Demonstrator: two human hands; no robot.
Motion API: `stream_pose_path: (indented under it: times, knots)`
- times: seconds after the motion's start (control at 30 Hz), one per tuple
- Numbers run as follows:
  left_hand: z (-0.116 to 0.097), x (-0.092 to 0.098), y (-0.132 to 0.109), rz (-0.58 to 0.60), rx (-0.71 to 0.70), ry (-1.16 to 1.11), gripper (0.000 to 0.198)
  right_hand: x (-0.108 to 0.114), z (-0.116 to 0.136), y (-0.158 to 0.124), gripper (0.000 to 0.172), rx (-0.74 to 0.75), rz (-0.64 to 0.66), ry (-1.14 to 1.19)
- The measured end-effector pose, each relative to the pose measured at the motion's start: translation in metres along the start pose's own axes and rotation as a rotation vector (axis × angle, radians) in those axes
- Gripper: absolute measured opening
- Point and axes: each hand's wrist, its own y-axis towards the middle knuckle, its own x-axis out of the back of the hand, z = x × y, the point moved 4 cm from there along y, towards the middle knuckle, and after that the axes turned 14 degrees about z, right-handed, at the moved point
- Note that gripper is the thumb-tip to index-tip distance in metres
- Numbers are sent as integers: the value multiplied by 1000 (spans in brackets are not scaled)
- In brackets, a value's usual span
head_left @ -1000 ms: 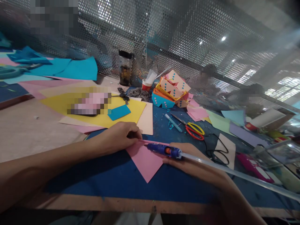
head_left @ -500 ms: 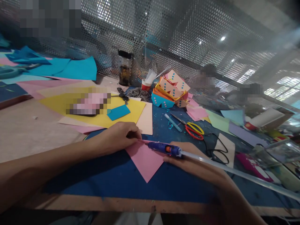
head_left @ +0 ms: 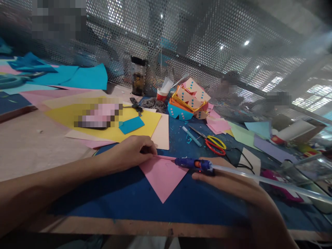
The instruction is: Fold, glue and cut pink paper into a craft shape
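Observation:
Between my hands a pink sheet of paper (head_left: 163, 180) lies on the blue table mat, one corner pointing toward me. My left hand (head_left: 137, 149) pinches the paper's far left corner between thumb and fingers. Closed around a blue hot glue gun (head_left: 194, 164), my right hand (head_left: 212, 169) is partly hidden behind it. The gun's tip is at the paper's far edge, right of its middle. A long clear glue stick (head_left: 249, 175) sticks out from the gun's back toward the right.
Scissors (head_left: 215, 144) with red and yellow handles lie beyond my right hand, near a black cord (head_left: 246, 166). Folded paper pieces (head_left: 190, 98) are stacked by the mesh screen. A phone (head_left: 100, 116) and blue card (head_left: 131, 125) rest on yellow paper (head_left: 147, 129). A lidded bottle (head_left: 138, 76) stands behind.
My right hand and the glue gun have shifted right along the paper's far edge, away from my left hand. My left hand stays at the corner.

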Motion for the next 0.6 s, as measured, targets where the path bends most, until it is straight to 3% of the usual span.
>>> stream_pose_path:
  times: [0.6]
  knots:
    - [0, 0, -1, 7, -7, -10, 17, -1, 3, 2, 39, 10, 10, -3]
